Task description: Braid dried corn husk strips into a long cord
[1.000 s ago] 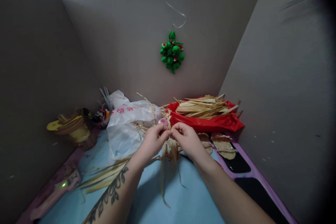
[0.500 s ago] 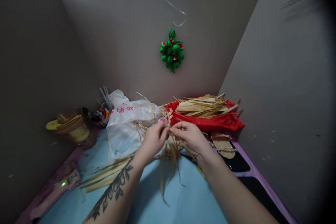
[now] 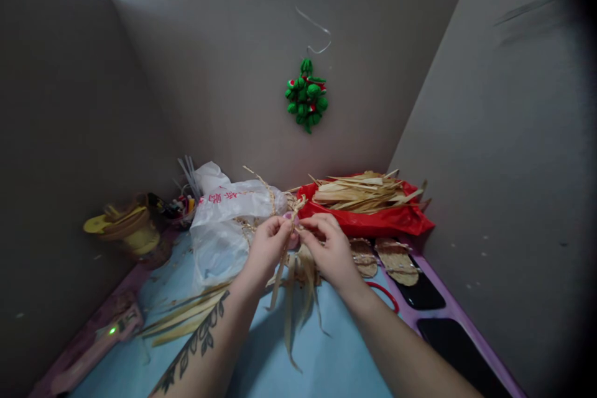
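Both hands meet above the blue tabletop (image 3: 336, 360) around a bundle of dried straw strips (image 3: 298, 280). My left hand (image 3: 268, 247) pinches the strips near their top, fingers closed. Facing it, my right hand (image 3: 326, 245) has its fingers curled on the same bundle. A plaited straw end (image 3: 298, 204) sticks up between the two hands. Loose strip ends hang down and trail toward me. A small pink object (image 3: 290, 219) shows just behind my fingers.
A white plastic bag (image 3: 228, 217) lies left of my hands, a red bag heaped with straw (image 3: 368, 205) behind right. Woven straw pieces (image 3: 396, 260) rest on a purple tray. Loose strips (image 3: 186, 317), a yellow container (image 3: 130, 230), a green ornament (image 3: 306, 94) on the grey wall.
My hands have shifted slightly on the bundle; one strip now hangs down from my left hand, and the right hand has turned over the top of the straw.
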`<state>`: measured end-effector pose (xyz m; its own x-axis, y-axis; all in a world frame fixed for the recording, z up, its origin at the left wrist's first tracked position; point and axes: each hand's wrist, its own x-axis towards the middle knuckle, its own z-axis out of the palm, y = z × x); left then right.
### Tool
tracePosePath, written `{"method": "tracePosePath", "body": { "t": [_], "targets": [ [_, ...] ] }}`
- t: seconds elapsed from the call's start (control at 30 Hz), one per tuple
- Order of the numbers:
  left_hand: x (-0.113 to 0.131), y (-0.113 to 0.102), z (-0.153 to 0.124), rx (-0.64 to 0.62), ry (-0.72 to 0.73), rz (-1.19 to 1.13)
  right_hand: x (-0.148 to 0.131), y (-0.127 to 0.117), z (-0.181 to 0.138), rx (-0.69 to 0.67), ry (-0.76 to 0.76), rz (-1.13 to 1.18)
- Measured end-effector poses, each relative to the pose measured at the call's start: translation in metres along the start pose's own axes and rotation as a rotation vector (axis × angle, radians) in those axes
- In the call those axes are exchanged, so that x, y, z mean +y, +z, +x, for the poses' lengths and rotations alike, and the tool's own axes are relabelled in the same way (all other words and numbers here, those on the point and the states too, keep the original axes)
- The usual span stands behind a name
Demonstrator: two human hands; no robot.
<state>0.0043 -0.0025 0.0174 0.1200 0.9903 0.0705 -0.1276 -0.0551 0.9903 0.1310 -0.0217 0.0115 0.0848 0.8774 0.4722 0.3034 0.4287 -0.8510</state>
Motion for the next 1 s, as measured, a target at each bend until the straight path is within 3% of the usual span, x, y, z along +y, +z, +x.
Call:
{"method": "tracePosePath", "body": {
  "t": [0.17, 0.33, 0.67, 0.73, 0.87, 1.0],
  "targets": [
    [-0.002, 0.006, -0.004, -0.064, 0.089, 0.172, 0.006, -0.005, 0.008, -0.194, 0.264, 0.275],
    [-0.006, 0.003, -0.004, -0.008, 0.173, 0.355, 0.012, -0.006, 0.006, -0.15, 0.221, 0.233],
    [0.004, -0.005, -0.001, -0.136, 0.137, 0.423, 0.013, -0.008, 0.009, -0.202, 0.192, 0.216],
    [0.004, -0.008, 0.002, -0.096, 0.136, 0.436, 0.014, -0.008, 0.009, -0.205, 0.199, 0.239],
    [0.005, -0.016, 0.007, 0.123, 0.256, 0.487, 0.019, -0.009, 0.011, -0.197, 0.227, 0.306],
    [0.005, -0.021, 0.008, 0.173, 0.171, 0.471, 0.024, -0.011, 0.013, -0.219, 0.237, 0.347]
  ]
}}
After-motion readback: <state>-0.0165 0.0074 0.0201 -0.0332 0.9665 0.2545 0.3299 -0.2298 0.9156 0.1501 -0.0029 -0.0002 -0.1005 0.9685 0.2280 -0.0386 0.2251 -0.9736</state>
